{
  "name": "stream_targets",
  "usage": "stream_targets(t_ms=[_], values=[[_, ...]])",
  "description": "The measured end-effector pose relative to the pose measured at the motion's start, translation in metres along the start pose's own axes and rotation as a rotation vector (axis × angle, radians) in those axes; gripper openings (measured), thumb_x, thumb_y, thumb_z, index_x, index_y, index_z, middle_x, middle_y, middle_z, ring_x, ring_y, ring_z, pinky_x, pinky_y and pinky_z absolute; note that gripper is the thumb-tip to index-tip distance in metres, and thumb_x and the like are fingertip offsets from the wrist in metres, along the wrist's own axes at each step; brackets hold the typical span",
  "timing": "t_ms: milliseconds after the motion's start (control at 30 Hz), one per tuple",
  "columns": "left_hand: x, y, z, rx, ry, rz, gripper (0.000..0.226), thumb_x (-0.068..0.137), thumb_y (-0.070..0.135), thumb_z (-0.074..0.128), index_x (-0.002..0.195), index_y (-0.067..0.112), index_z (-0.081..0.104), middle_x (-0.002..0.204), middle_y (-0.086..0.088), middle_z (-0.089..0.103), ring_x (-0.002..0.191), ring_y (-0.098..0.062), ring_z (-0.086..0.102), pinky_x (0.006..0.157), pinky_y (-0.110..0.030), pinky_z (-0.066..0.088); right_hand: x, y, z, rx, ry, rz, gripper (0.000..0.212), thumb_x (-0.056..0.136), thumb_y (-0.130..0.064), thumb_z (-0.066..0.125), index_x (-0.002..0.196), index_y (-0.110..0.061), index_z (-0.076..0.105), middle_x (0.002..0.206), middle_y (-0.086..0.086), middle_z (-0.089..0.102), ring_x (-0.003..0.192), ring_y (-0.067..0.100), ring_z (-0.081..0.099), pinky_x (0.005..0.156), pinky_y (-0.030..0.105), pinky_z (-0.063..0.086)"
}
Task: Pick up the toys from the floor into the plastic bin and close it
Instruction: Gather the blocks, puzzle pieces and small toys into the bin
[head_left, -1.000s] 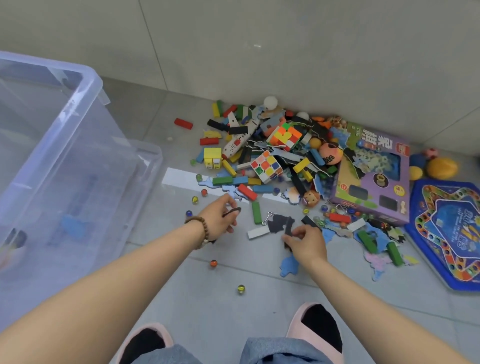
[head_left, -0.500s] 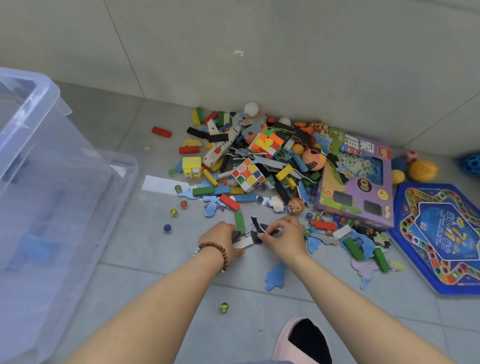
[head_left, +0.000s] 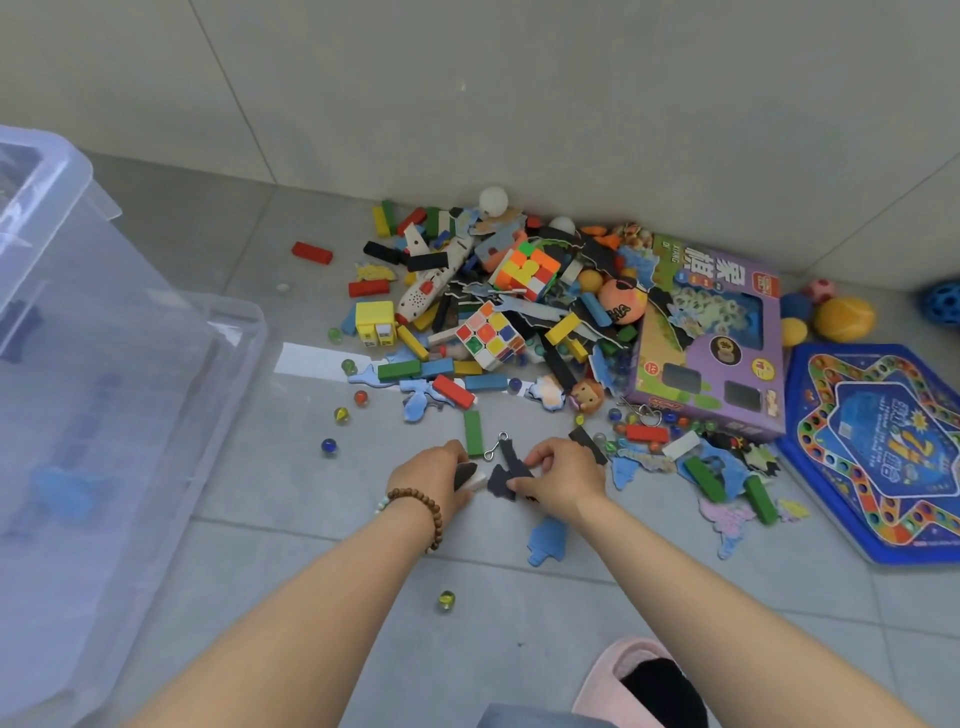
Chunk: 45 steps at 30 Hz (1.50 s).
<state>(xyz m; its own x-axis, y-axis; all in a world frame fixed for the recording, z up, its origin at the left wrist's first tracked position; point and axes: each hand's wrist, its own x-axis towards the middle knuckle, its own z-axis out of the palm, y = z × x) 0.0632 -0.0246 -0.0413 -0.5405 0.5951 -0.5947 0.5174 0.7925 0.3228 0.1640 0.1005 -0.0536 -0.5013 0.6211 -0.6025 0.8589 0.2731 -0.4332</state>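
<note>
- Head view, risk first: the right hand (head_left: 563, 480) is gathering thin dark flat pieces (head_left: 511, 470) off the floor (head_left: 291, 597). They look flimsy and overlap loosely, so in my judgement 1 could slide out of the pinch on the way across to the plastic bin (head_left: 104, 364).
- The bin sits at the left, open-topped and well apart from both hands. That makes a long carry for 2 small handfuls, and I'd expect any loose grip to shed bits.
- Marbles are the other hazard: 1 marble (head_left: 445, 600) lies on the floor between the arms, near the pink slipper (head_left: 613, 670). A shifted foot or a brushing forearm could send it rolling.
- The metal ring puzzle (head_left: 496, 446) lies right against the dark pieces beside the green block (head_left: 474, 440), so it may snag and get dragged along.
- Left hand (head_left: 434, 483): fingers curled in, gripping a white block (head_left: 475, 482) with a dark piece on top of it, down at floor level.
- Right hand: narrow, thumb and fingertips pinching the dark flat pieces, which touch the floor.
- The rest of the toys (head_left: 493, 322) remain heaped against the wall, just beyond both hands.
</note>
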Motion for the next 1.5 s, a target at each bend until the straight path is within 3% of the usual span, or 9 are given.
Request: stream_targets(t_ms=[133, 333, 500, 667, 767, 867, 1100, 1333, 1500], values=[[0.0, -0.007, 0.005, -0.119, 0.002, -0.02, 0.027, 0.092, 0.043, 0.048, 0.105, 0.021, 0.058, 0.1, -0.001, 0.06, 0.087, -0.017, 0.054, 0.08, -0.03, 0.049, -0.007, 0.006, 0.011, 0.035, 0.085, -0.055, 0.026, 0.07, -0.032, 0.079, 0.079, -0.027, 0.055, 0.1, -0.003, 0.057, 0.102, 0.017, 0.053, 0.09, 0.031, 0.042], [-0.009, -0.019, 0.005, -0.498, 0.004, -0.041, 0.017, 0.09, 0.034, 0.055, 0.094, 0.018, 0.056, 0.087, 0.0, 0.065, 0.071, -0.019, 0.054, 0.073, -0.032, 0.051, -0.024, 0.026, 0.019, 0.224, 0.09, -0.07, 0.031, 0.073, -0.012, 0.074, 0.075, -0.027, 0.047, 0.069, -0.007, 0.055, 0.082, 0.025, 0.058, 0.079, 0.037, 0.048], [-0.021, -0.017, 0.01, -0.591, -0.088, 0.017, 0.008, 0.093, 0.021, 0.051, 0.098, 0.019, 0.057, 0.082, 0.003, 0.067, 0.054, -0.013, 0.049, 0.051, -0.023, 0.046, -0.038, 0.048, -0.002, 0.399, 0.094, -0.082, 0.019, 0.074, -0.009, 0.076, 0.078, -0.019, 0.06, 0.068, -0.007, 0.055, 0.062, 0.006, 0.049, 0.064, 0.017, 0.044], [-0.022, -0.003, 0.025, -0.418, -0.118, 0.123, 0.011, 0.09, 0.023, 0.056, 0.093, 0.014, 0.054, 0.087, -0.004, 0.055, 0.075, -0.018, 0.049, 0.06, -0.016, 0.037, -0.058, 0.073, 0.0, 0.331, -0.044, -0.015, 0.035, 0.067, -0.017, 0.082, 0.088, -0.018, 0.054, 0.07, -0.005, 0.053, 0.066, 0.011, 0.05, 0.062, 0.021, 0.04], [-0.019, 0.007, 0.026, -0.321, -0.112, 0.124, 0.022, 0.088, 0.033, 0.059, 0.099, 0.016, 0.051, 0.094, 0.0, 0.053, 0.086, -0.019, 0.05, 0.066, -0.023, 0.039, -0.06, 0.077, 0.002, 0.15, 0.039, -0.11, 0.061, 0.066, -0.025, 0.083, 0.116, -0.025, 0.047, 0.103, -0.007, 0.043, 0.094, 0.01, 0.048, 0.081, 0.024, 0.041], [-0.016, 0.015, 0.021, -0.245, -0.094, 0.105, 0.039, 0.085, 0.036, 0.063, 0.118, 0.025, 0.045, 0.111, 0.0, 0.053, 0.099, -0.021, 0.053, 0.084, -0.027, 0.044, -0.054, 0.074, 0.0, 0.095, 0.003, -0.172, 0.053, 0.067, -0.026, 0.083, 0.111, -0.026, 0.053, 0.112, -0.005, 0.041, 0.107, 0.013, 0.049, 0.094, 0.026, 0.043], [-0.007, 0.024, 0.023, 0.0, -0.051, 0.071, 0.05, 0.08, 0.043, 0.067, 0.121, 0.024, 0.046, 0.12, 0.001, 0.057, 0.102, -0.019, 0.055, 0.083, -0.03, 0.048, -0.058, 0.077, 0.009, 0.078, 0.122, -0.132, 0.033, 0.069, -0.027, 0.081, 0.086, -0.021, 0.053, 0.101, -0.006, 0.046, 0.094, 0.013, 0.048, 0.084, 0.027, 0.044], [0.0, 0.026, 0.015, 0.083, -0.055, 0.066, 0.054, 0.071, 0.053, 0.071, 0.108, 0.02, 0.051, 0.098, 0.001, 0.055, 0.087, -0.017, 0.051, 0.072, -0.028, 0.046, -0.057, 0.08, 0.004, 0.209, 0.015, -0.115, 0.031, 0.076, -0.024, 0.076, 0.099, -0.021, 0.056, 0.081, -0.008, 0.053, 0.072, 0.008, 0.047, 0.061, 0.016, 0.037], [0.002, 0.026, 0.015, 0.12, -0.069, 0.139, 0.042, 0.072, 0.055, 0.069, 0.093, 0.025, 0.048, 0.092, 0.002, 0.057, 0.084, -0.018, 0.052, 0.068, -0.028, 0.044, -0.037, 0.074, -0.027, 0.407, 0.044, -0.057, 0.02, 0.076, -0.025, 0.077, 0.084, -0.015, 0.062, 0.07, -0.006, 0.047, 0.064, 0.008, 0.039, 0.06, 0.019, 0.035]])
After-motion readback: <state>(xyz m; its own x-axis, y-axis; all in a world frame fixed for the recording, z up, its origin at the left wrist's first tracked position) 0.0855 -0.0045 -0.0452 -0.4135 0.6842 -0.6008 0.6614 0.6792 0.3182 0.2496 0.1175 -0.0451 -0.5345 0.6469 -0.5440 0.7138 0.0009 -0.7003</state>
